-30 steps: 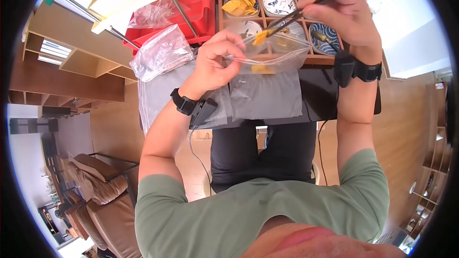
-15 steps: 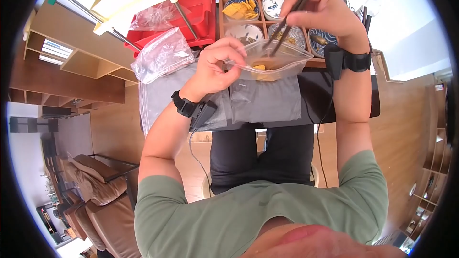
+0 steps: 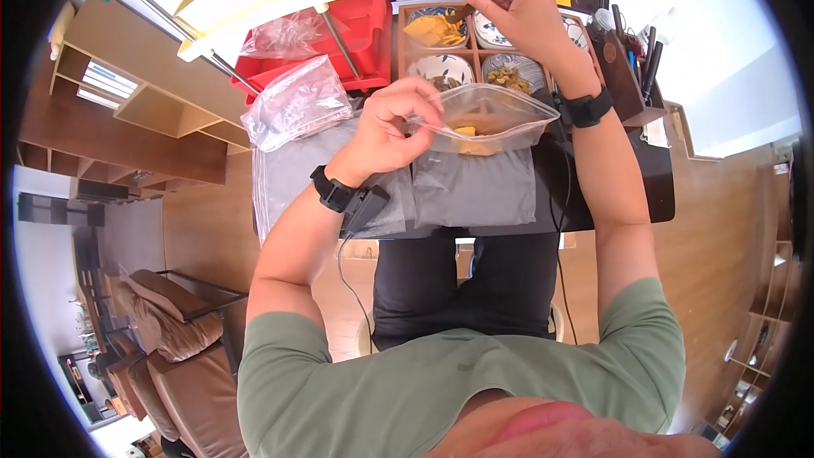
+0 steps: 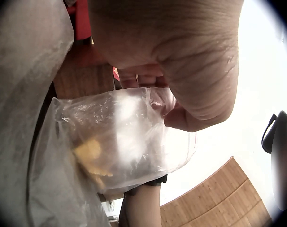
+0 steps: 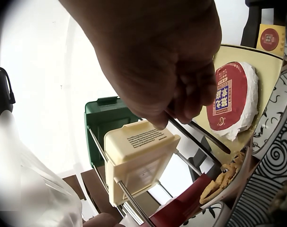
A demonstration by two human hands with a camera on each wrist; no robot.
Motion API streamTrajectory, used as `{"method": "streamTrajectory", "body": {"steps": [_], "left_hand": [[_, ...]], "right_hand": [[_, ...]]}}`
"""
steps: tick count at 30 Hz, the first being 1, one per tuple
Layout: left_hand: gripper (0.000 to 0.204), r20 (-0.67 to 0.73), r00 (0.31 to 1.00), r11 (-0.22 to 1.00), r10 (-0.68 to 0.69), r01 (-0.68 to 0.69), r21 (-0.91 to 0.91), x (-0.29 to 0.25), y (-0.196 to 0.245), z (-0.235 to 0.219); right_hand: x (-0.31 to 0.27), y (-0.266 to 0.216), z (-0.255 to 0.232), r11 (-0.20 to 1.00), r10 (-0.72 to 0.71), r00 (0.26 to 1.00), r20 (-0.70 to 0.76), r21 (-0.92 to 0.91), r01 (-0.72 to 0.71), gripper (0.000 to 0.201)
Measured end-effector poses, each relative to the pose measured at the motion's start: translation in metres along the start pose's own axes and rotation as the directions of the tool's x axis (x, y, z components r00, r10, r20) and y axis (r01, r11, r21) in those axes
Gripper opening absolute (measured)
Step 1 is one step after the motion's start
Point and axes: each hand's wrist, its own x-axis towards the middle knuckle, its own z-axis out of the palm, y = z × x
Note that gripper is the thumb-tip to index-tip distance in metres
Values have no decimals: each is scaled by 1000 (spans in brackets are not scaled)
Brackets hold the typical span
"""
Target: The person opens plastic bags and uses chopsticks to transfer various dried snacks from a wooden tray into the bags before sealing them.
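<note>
In the head view my left hand [image 3: 388, 125] pinches the left edge of a clear plastic bag [image 3: 519, 134], whose mouth stands open. Yellow crisp pieces [image 3: 476, 148] lie inside it, also visible through the film in the left wrist view. My right hand [image 3: 536, 27] grips a pair of dark chopsticks [image 5: 210, 140] over the far-left bowl of yellow crisps [image 3: 434, 30]. In the right wrist view the chopstick tips are spread apart close to the crisps [image 5: 218, 184]. Nothing shows between the tips.
A wooden divided box [image 3: 476, 58] holds several patterned bowls of food. Flat clear bags [image 3: 475, 191] lie at the table's front. Left stand a red bin [image 3: 366, 41], a crumpled clear bag [image 3: 297, 106] and a cream tiered rack [image 3: 254, 7]. A pen holder [image 3: 623, 76] stands right.
The chopsticks held a yellow crisp above the bag, then dipped into its mouth. My right hand has since moved away and left to the crisp bowl. My left hand keeps pinching the bag.
</note>
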Motion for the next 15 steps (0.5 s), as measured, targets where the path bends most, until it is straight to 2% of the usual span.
{"method": "streamTrajectory", "body": {"steps": [2, 4, 10, 12, 15], "left_hand": [[15, -1, 1000, 1000, 3, -3, 2, 1, 1, 0], [15, -2, 1000, 1000, 3, -3, 5, 1, 2, 1], [15, 3, 1000, 1000, 4, -4, 5, 0, 2, -1], [11, 9, 999, 998, -49, 49, -25, -1, 2, -1], [11, 13, 999, 998, -53, 53, -26, -1, 2, -1]], "right_hand": [[-1, 2, 2, 1000, -5, 1000, 23, 3, 5, 33], [-1, -1, 2, 997, -78, 997, 7, -16, 78, 25], [-2, 4, 8, 996, -84, 996, 26, -41, 85, 24], [-1, 8, 10, 995, -84, 996, 27, -47, 85, 24], [-1, 11, 11, 996, -66, 997, 43, -64, 69, 24]]}}
